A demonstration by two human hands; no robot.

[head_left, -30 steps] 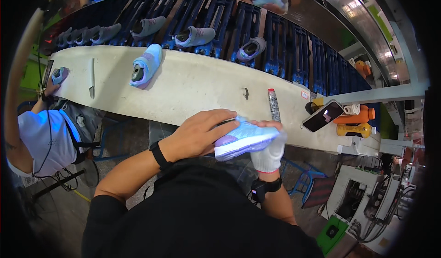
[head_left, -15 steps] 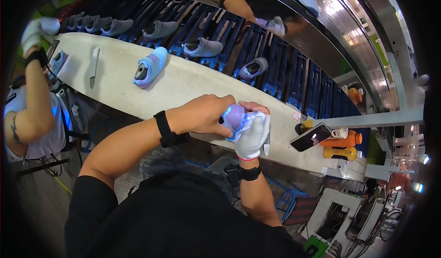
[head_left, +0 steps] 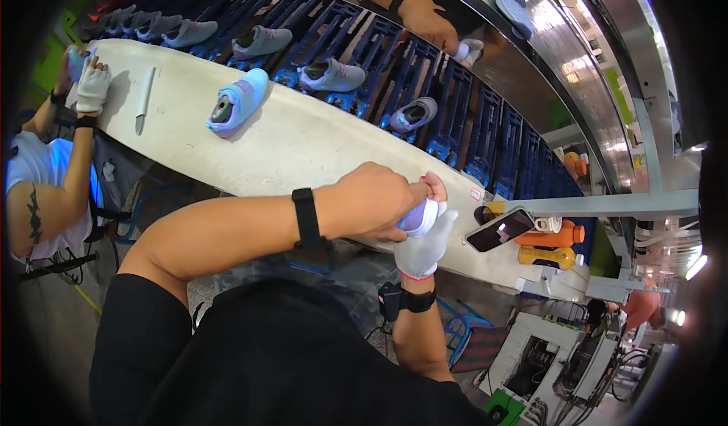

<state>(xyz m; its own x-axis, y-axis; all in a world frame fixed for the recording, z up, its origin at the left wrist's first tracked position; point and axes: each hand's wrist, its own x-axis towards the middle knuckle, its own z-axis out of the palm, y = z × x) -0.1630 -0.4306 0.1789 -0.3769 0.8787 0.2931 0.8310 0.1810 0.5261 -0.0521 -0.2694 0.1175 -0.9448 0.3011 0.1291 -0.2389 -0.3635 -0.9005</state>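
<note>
Over the near edge of the bench, both hands meet at a small lilac and white shoe [head_left: 419, 219]. My bare left hand [head_left: 368, 201] is closed around it from the left and hides most of it. From the other side my right hand [head_left: 425, 248], in a white glove with bare fingertips, grips the same shoe. Another light blue and lilac shoe [head_left: 241, 101] stands on the bench to the left. A white-handled knife [head_left: 145, 100] lies farther left.
Grey shoes [head_left: 332, 75] sit along the blue slatted conveyor [head_left: 455, 126] behind the bench [head_left: 318, 138]. At right are a phone [head_left: 500, 229], an orange bottle [head_left: 553, 235] and a yellow bottle [head_left: 547, 257]. A co-worker's gloved hand [head_left: 93, 86] is at far left.
My left hand has moved right and turned over the shoe, covering more of it. A blade seen beside my right hand no longer shows. The co-worker's hands have shifted at the bench's left end.
</note>
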